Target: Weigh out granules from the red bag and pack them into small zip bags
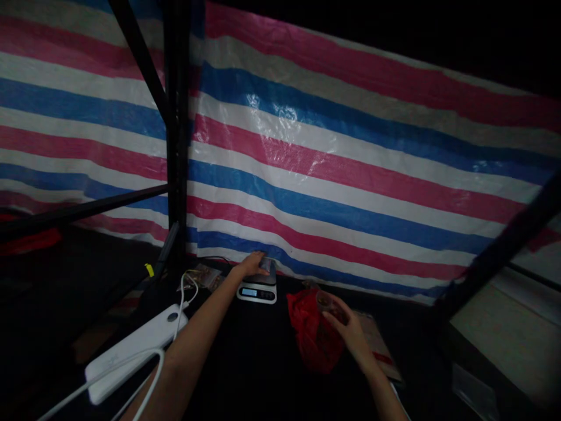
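Observation:
My left hand (253, 265) reaches over the plate of a small white kitchen scale (257, 293) with a lit display. Its thumb and finger are curved around something pale and see-through on the plate, too dim to name. In my right hand (344, 320) is a small clear plastic cup (323, 300), gripped from the right side and tilted. Dark bits show inside the cup. Just below it stands a crumpled red plastic bag (313, 336), whose contents are hidden.
A white power bank (135, 354) with a white cable lies at the left by my forearm. Small clear packets (205, 276) lie left of the scale. A flat brown package (379, 345) lies right of the red bag. Behind hangs a striped tarp (328, 187), with a dark metal post (176, 146).

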{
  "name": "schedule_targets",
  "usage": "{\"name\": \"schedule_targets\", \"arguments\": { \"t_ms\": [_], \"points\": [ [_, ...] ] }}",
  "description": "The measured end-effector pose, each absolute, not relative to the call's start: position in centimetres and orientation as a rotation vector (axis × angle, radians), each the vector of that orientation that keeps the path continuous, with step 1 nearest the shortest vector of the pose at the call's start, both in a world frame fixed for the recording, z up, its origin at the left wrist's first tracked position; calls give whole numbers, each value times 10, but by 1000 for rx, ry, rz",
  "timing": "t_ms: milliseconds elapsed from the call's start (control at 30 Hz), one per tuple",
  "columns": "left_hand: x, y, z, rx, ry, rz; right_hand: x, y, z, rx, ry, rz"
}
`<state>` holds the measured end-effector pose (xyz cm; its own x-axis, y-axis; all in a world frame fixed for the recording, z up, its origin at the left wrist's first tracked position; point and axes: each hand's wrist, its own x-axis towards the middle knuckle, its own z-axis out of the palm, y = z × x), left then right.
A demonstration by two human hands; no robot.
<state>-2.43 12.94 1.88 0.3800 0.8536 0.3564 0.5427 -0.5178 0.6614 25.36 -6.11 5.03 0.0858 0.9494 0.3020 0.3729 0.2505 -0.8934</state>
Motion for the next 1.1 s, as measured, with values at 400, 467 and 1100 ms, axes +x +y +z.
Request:
{"name": "schedule_targets", "arguments": {
  "t_ms": [400,467,1100],
  "points": [
    [-3,72,17,1653,645,1048,231,-28,90,-1235,-1822,577],
    [6,52,16,1502,517,1064,224,-23,104,-1253,-1952,524],
    [38,5,-16,1306,356,800,193,-64,103,-1283,-2658,-715]
  ]
}}
